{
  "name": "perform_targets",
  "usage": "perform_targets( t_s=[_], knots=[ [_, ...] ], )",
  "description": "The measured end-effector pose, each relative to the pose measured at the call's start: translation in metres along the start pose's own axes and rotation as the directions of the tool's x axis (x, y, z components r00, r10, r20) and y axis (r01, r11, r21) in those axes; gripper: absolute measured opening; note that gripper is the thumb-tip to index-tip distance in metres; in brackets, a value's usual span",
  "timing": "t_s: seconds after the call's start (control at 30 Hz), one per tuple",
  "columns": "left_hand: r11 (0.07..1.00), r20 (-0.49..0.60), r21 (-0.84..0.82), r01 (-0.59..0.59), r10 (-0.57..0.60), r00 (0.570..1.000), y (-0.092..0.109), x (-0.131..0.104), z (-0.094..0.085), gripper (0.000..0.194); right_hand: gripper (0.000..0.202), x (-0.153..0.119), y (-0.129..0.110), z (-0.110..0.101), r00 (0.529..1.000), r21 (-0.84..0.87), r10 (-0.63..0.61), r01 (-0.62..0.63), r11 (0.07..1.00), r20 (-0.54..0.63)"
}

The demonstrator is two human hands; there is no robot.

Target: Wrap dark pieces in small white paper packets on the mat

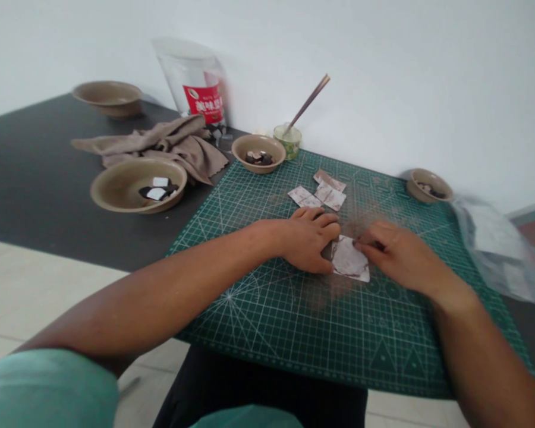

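Observation:
A whitish square card [350, 260] with brown smudges and a rough round pale patch lies on the green cutting mat [267, 321]. My left hand [307, 241] rests palm down at its left side, thumb and forefinger holding the left edge against the mat. At the card's upper right edge, my right hand [392, 252] is closed in a pinch. Something small and dark seems to be between its fingers, too blurred to name. Just beyond my left hand lie several similar smudged cards [331, 195], partly overlapping.
Behind the cards stand a brown bowl of dark pieces [258, 151] and a green cup [289, 142] with sticks. Leftward are a larger bowl [116, 187], a crumpled cloth [160, 142], a clear jar [196, 83] and another bowl [109, 95]. Rightward sit a small bowl [428, 185] and plastic bag [499, 244].

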State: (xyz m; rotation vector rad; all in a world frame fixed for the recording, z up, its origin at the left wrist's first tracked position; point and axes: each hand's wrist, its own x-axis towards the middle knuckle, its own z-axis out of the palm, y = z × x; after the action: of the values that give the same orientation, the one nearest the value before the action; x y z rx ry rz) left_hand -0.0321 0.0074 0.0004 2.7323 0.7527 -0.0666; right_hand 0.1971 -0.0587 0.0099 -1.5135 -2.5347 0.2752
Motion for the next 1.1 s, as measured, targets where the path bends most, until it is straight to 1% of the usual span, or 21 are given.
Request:
perform_targets(
  t_s=[0.03, 0.1, 0.13, 0.17, 0.2, 0.3, 0.33, 0.4, 0.43, 0.47, 0.5, 0.57, 0.63, 0.7, 0.73, 0.8, 0.83, 0.9, 1.0, 1.03, 1.1],
  knots=[
    [1.000, 0.007, -0.001, -0.004, 0.004, 1.000, 0.000, 0.000, -0.001, 0.068, 0.014, -0.001, 0.000, -0.001, 0.999, 0.024, -0.020, 0.019, 1.000, 0.038],
    [1.000, 0.018, 0.000, -0.016, 0.016, 1.000, 0.001, 0.000, -0.002, 0.068, 0.014, -0.003, -0.003, 0.001, 0.986, 0.116, -0.120, 0.107, 0.987, 0.118],
    [1.000, 0.018, 0.004, -0.021, 0.021, 1.000, 0.001, 0.000, -0.002, 0.068, 0.013, -0.002, -0.005, 0.002, 0.980, 0.149, -0.163, 0.146, 0.978, 0.113],
    [1.000, 0.015, 0.008, -0.023, 0.023, 1.000, 0.001, 0.000, -0.001, 0.069, 0.013, -0.001, -0.006, 0.004, 0.980, 0.156, -0.175, 0.160, 0.975, 0.090],
    [1.000, 0.012, 0.012, -0.020, 0.020, 1.000, 0.001, 0.000, -0.001, 0.069, 0.013, 0.000, -0.006, 0.005, 0.986, 0.134, -0.155, 0.146, 0.980, 0.063],
    [1.000, 0.007, 0.013, -0.001, 0.001, 1.000, 0.000, 0.001, 0.001, 0.071, 0.013, 0.003, 0.001, 0.003, 0.999, -0.028, -0.020, 0.019, 0.999, -0.028],
    [1.000, 0.008, 0.010, 0.000, 0.000, 1.000, -0.001, 0.001, 0.001, 0.071, 0.014, 0.002, 0.003, 0.002, 0.999, -0.057, 0.007, -0.010, 0.998, -0.039],
    [1.000, 0.011, 0.005, -0.010, 0.010, 1.000, -0.001, 0.001, 0.001, 0.071, 0.014, -0.001, 0.003, 0.000, 0.999, -0.001, -0.029, 0.030, 1.000, 0.020],
    [1.000, 0.009, 0.003, -0.018, 0.018, 1.000, -0.001, 0.001, 0.001, 0.071, 0.014, -0.002, 0.001, 0.001, 0.994, 0.058, -0.078, 0.074, 0.996, 0.071],
    [1.000, 0.007, 0.002, -0.024, 0.024, 1.000, -0.001, 0.000, 0.001, 0.071, 0.013, -0.002, -0.002, 0.002, 0.988, 0.106, -0.124, 0.114, 0.988, 0.093],
    [1.000, 0.005, 0.002, -0.027, 0.027, 1.000, -0.001, 0.000, 0.001, 0.071, 0.014, -0.002, -0.004, 0.003, 0.988, 0.125, -0.141, 0.132, 0.983, 0.067],
    [1.000, -0.004, 0.006, -0.019, 0.019, 1.000, -0.002, 0.001, 0.002, 0.071, 0.013, 0.001, -0.006, 0.006, 0.994, 0.105, -0.109, 0.107, 0.989, 0.016],
    [1.000, -0.009, 0.011, -0.008, 0.008, 1.000, -0.002, 0.001, 0.003, 0.072, 0.012, 0.004, -0.003, 0.005, 0.999, 0.006, -0.024, 0.025, 1.000, -0.027],
    [1.000, -0.002, 0.010, -0.003, 0.003, 1.000, -0.002, 0.001, 0.003, 0.072, 0.014, 0.003, 0.000, 0.003, 1.000, -0.029, 0.012, -0.012, 1.000, -0.009],
    [1.000, 0.005, 0.007, -0.004, 0.004, 1.000, -0.002, 0.001, 0.002, 0.071, 0.014, 0.002, 0.000, 0.002, 0.999, 0.007, -0.013, 0.013, 1.000, 0.035],
    [1.000, 0.017, -0.002, -0.013, 0.013, 1.000, -0.001, 0.000, 0.001, 0.070, 0.012, 0.001, -0.003, 0.003, 0.985, 0.112, -0.120, 0.106, 0.988, 0.124],
    [1.000, 0.017, -0.002, -0.017, 0.017, 1.000, -0.001, 0.000, 0.001, 0.070, 0.012, 0.001, -0.005, 0.004, 0.981, 0.147, -0.154, 0.137, 0.980, 0.114],
    [1.000, 0.006, 0.005, -0.018, 0.018, 1.000, -0.001, 0.000, 0.001, 0.071, 0.012, 0.002, -0.005, 0.005, 0.988, 0.142, -0.140, 0.130, 0.981, 0.063],
    [1.000, -0.007, 0.018, -0.009, 0.009, 1.000, -0.002, 0.001, 0.002, 0.072, 0.014, 0.003, -0.001, 0.004, 0.999, -0.016, -0.012, 0.011, 1.000, -0.039],
    [1.000, -0.005, 0.018, -0.011, 0.011, 1.000, -0.002, 0.001, 0.003, 0.072, 0.014, 0.003, 0.000, 0.004, 0.999, -0.033, 0.003, -0.004, 0.999, -0.036],
    [1.000, 0.002, 0.011, -0.021, 0.021, 1.000, -0.002, 0.001, 0.003, 0.071, 0.012, 0.001, -0.001, 0.004, 0.996, 0.063, -0.074, 0.070, 0.996, 0.055]
  ],
)
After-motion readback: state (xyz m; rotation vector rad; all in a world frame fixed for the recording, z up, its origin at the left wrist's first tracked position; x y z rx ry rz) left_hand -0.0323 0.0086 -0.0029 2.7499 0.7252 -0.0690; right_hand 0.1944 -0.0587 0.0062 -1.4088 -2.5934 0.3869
